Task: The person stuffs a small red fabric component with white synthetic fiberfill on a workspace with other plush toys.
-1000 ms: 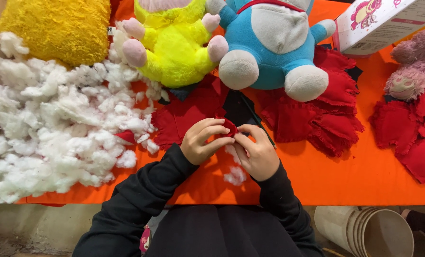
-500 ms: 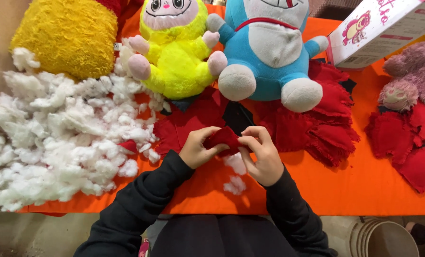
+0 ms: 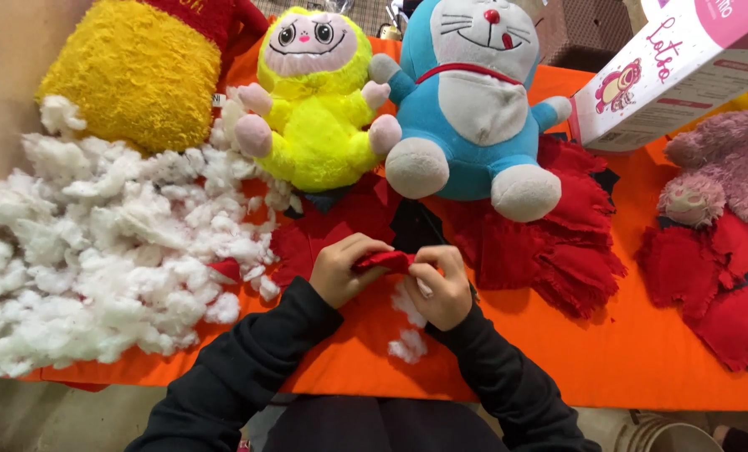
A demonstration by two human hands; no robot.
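Red fabric piece (image 3: 384, 260) now flatter.

Both hands, left hand (image 3: 346, 269) and right hand (image 3: 441, 285), pinch a small red fabric piece (image 3: 384, 260) between them over the orange table (image 3: 608, 360). White stuffing (image 3: 114, 251) lies heaped to the left, a blue plush cat (image 3: 472, 100) sitting beyond.

Small red fabric piece (image 3: 384, 260), soft and crumpled, bunched into a narrow strip, lying roughly level just above the orange table cover. Pinched at one end by the left hand (image 3: 344, 269) and at the other by the right hand (image 3: 441, 285), middle stretch showing between the fingers.
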